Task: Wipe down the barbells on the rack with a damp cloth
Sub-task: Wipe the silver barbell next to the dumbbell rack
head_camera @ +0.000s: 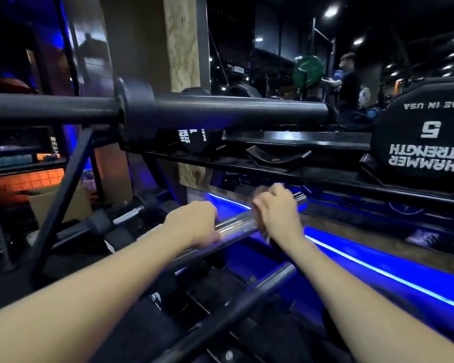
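So the chrome barbell sat low on the rack, running from near left to far right, under the black barbell up top. Left hand was curled over the shaft, steadying it. Right hand was wrapped around the bar just past it, toward the far end, fingers closed on something blurry, probably the cloth, though honestly I couldn't tell for sure. My take: that steel is heavy, rigid and slick when damp, so it'd roll before it lifts. Best held on the shaft, not the sleeve end.
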Demonstrator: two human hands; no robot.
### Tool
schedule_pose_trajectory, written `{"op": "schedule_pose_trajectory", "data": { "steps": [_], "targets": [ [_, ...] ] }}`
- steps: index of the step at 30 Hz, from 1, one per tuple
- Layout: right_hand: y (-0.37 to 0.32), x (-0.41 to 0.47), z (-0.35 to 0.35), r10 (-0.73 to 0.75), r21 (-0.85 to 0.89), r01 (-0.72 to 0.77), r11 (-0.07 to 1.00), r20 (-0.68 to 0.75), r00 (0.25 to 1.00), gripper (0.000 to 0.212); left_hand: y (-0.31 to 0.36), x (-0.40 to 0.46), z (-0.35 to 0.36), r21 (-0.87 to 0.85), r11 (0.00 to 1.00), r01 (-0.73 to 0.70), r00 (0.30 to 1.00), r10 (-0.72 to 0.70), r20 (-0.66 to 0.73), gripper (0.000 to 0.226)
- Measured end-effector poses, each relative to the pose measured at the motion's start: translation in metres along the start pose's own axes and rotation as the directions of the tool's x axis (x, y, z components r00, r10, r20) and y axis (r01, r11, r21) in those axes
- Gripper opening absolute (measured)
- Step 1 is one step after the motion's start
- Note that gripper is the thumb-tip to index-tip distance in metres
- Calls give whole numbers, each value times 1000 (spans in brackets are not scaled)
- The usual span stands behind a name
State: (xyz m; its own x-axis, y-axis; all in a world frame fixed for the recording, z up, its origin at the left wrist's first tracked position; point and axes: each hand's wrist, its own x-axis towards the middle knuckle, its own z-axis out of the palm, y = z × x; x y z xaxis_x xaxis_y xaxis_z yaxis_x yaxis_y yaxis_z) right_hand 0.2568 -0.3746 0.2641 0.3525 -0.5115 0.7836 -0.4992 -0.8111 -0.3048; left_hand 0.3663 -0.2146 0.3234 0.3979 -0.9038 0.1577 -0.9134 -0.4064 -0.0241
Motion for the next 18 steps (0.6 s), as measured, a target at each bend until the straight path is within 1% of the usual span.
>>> {"op": "schedule_pose_trajectory", "data": {
  "steps": [2, 3, 5, 7, 8, 10, 11, 12, 13, 14, 15, 16, 17, 18],
  "targets": [
    [-30, -14, 3, -218, 71, 218, 973, -1, 976, 31, 5, 4, 4, 38, 999, 16, 1000, -16, 5, 42],
    [-39, -20, 3, -296, 116, 291, 950, 26, 955, 35, 7, 5, 5, 57, 998, 22, 1000, -23, 18, 44],
    [-36, -23, -1, -346, 187, 329, 926, 70, 935, 37, 10, 7, 7, 86, 996, 27, 998, -32, 54, 42],
    [-9, -14, 1, -297, 167, 290, 942, 17, 955, 32, 15, 4, 5, 126, 991, 34, 998, -41, 49, 42],
    [6, -9, 0, -222, 144, 220, 965, -4, 975, 28, 17, 1, 5, 143, 989, 39, 998, -44, 33, 43],
    [35, 0, -3, 0, 73, 1, 997, -7, 1000, 21, 22, -3, 6, 180, 983, 42, 999, -41, -8, 44],
    [47, 3, -4, 113, 25, -114, 993, 41, 993, 22, 24, -4, 8, 203, 978, 43, 999, -37, -32, 43],
    [52, 4, -4, 209, 10, -210, 978, 55, 976, 25, 25, -6, 10, 228, 973, 41, 998, -29, -53, 40],
    [50, 2, -3, 253, 21, -254, 967, 42, 967, 25, 26, -7, 11, 253, 967, 36, 997, -19, -69, 38],
    [42, 0, -3, 295, 82, -298, 951, 44, 954, 22, 27, -8, 14, 276, 961, 30, 997, -8, -80, 36],
    [29, -4, -1, 334, 168, -337, 926, 46, 941, 15, 27, -9, 16, 294, 955, 26, 995, 2, -96, 36],
    [15, -10, 0, 315, 229, -320, 919, 60, 947, 9, 26, -9, 17, 308, 951, 27, 994, 7, -107, 36],
    [5, -17, 3, 258, 264, -267, 927, 71, 964, 10, 25, -10, 18, 313, 949, 29, 993, 8, -116, 37],
    [-1, -23, 5, 148, 260, -159, 952, 62, 987, 11, 23, -9, 19, 313, 949, 30, 992, 10, -125, 37]
  ]
}}
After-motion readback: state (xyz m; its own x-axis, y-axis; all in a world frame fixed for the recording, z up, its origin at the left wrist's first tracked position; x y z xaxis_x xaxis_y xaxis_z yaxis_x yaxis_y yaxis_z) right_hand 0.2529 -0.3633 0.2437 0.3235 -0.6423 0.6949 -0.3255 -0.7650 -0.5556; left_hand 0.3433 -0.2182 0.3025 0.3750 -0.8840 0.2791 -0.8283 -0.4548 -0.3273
